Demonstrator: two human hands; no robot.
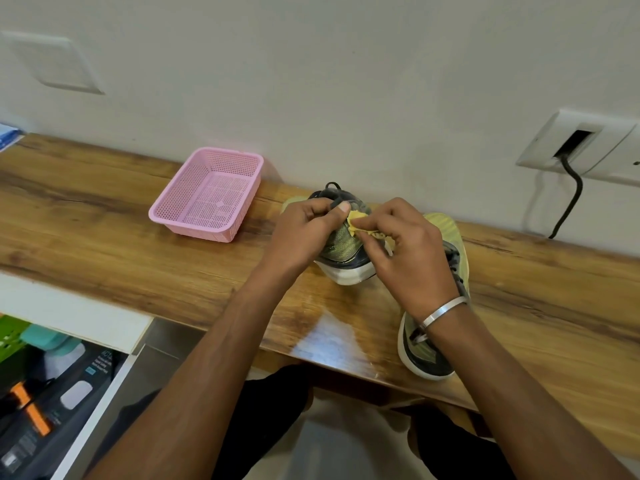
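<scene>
A green and black running shoe [343, 249] with a white sole stands on the wooden desk [121, 244], toe toward me. My left hand [304, 230] grips its upper near the dark laces, thumb on top. My right hand [408, 247] pinches a small yellow cloth [356, 225] against the shoe's upper. A second, yellow-green shoe [433, 344] lies on the desk under my right wrist, which wears a metal bangle; my arm hides much of it.
An empty pink mesh basket [207, 195] sits on the desk to the left of the shoes. A wall socket [575, 147] with a black cable hangs at the right. An open drawer [45, 393] with boxes is at the lower left.
</scene>
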